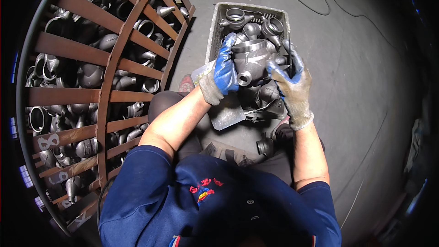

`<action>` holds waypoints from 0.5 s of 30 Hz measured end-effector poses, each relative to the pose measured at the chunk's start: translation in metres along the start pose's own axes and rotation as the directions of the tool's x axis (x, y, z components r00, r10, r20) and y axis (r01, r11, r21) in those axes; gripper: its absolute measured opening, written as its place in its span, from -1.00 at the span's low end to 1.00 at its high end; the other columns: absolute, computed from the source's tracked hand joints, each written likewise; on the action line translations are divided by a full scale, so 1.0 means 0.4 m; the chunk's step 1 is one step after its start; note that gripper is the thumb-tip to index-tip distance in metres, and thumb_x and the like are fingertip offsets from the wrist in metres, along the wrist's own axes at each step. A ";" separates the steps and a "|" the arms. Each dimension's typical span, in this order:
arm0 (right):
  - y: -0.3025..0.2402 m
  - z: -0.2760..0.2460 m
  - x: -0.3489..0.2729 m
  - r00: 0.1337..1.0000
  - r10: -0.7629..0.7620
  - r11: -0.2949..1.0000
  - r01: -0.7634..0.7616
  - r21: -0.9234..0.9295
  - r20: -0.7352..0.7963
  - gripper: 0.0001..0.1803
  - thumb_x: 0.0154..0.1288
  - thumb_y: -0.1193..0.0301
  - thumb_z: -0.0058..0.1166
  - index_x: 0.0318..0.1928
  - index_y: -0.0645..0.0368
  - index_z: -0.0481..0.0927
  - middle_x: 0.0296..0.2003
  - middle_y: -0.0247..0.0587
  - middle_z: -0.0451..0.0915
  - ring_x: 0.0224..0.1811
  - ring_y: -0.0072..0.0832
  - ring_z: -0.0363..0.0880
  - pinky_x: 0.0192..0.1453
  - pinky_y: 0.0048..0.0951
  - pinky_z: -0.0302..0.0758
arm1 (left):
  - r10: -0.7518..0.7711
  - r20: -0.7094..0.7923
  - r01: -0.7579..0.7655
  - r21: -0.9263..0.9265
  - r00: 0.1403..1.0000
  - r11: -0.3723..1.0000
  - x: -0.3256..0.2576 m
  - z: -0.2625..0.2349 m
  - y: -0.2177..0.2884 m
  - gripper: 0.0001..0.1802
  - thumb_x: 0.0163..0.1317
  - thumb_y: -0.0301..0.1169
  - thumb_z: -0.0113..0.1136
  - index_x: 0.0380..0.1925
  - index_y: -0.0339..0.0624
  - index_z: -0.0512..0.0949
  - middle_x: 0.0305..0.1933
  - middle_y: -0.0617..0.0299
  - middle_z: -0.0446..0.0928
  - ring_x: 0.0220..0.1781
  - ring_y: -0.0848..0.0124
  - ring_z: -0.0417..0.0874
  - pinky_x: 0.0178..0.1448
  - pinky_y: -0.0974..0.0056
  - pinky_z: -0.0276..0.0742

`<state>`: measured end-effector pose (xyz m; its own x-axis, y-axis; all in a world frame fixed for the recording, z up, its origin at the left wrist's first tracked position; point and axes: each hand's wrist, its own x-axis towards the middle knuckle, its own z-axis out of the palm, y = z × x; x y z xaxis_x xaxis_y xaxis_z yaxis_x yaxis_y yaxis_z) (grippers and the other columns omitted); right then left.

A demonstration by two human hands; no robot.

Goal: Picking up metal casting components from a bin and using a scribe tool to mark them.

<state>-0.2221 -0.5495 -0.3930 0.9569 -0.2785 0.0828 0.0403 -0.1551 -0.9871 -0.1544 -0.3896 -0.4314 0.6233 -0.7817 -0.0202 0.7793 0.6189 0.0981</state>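
A grey metal casting [252, 64] with a threaded round mouth and a short side spout is held up over a crate. My left hand [224, 71], in a blue-coated glove, is closed on the casting's left side. At the casting's right is my right hand [295, 82], in a worn blue and grey glove. Its fingers close around a thin dark bar-like tool [289, 55] that stands nearly upright; its exact kind is unclear. Under both hands, the grey crate [211, 39] contains several similar castings [235, 14], partly hidden by my hands and the held piece.
To the left stands a large bin with brown metal slats [73, 48], full of loose castings [89, 75]. A pale flat sheet [227, 113] sits by the crate's near left corner. Between my legs is another casting [264, 146]. A black cable [328, 4] crosses the far floor.
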 end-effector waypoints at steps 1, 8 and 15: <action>0.001 0.004 -0.001 0.999 -0.039 0.994 0.039 -0.101 0.004 -0.31 -0.02 0.39 0.42 0.17 0.24 0.45 -0.26 -0.32 0.55 -0.27 -0.65 0.49 -0.16 -0.60 0.51 | -0.008 -0.001 0.008 -0.004 1.000 1.000 0.002 0.008 -0.006 -0.25 0.36 0.15 -0.30 0.33 -0.18 0.15 0.31 -0.05 0.28 0.32 0.14 0.35 0.44 0.03 0.20; -0.018 0.001 0.002 0.996 -0.018 0.894 0.052 -0.446 0.082 -0.08 -0.11 0.08 0.42 0.26 0.17 0.33 0.12 -0.01 0.47 0.17 -0.14 0.47 0.23 -0.26 0.41 | 0.029 -0.125 -0.007 0.171 0.992 0.985 -0.007 0.018 -0.027 -0.31 0.34 0.08 -0.08 0.31 -0.12 0.19 0.26 -0.02 0.35 0.26 0.21 0.42 0.41 0.06 0.28; 0.014 -0.050 0.016 0.975 0.210 0.922 -0.223 0.316 0.075 -0.53 0.18 0.43 0.27 0.10 0.27 0.51 -0.28 -0.39 0.60 -0.33 -0.77 0.47 -0.21 -0.74 0.43 | -0.089 -0.041 0.088 -0.019 0.995 0.996 0.002 -0.001 -0.025 -0.45 0.42 -0.02 -0.23 0.24 -0.14 0.26 0.15 0.03 0.45 0.20 0.22 0.46 0.31 0.04 0.37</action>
<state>-0.2215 -0.5713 -0.3954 0.9628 -0.2330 -0.1372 -0.0856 0.2185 -0.9721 -0.1617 -0.3965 -0.4328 0.5539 -0.8297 -0.0699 0.8322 0.5491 0.0765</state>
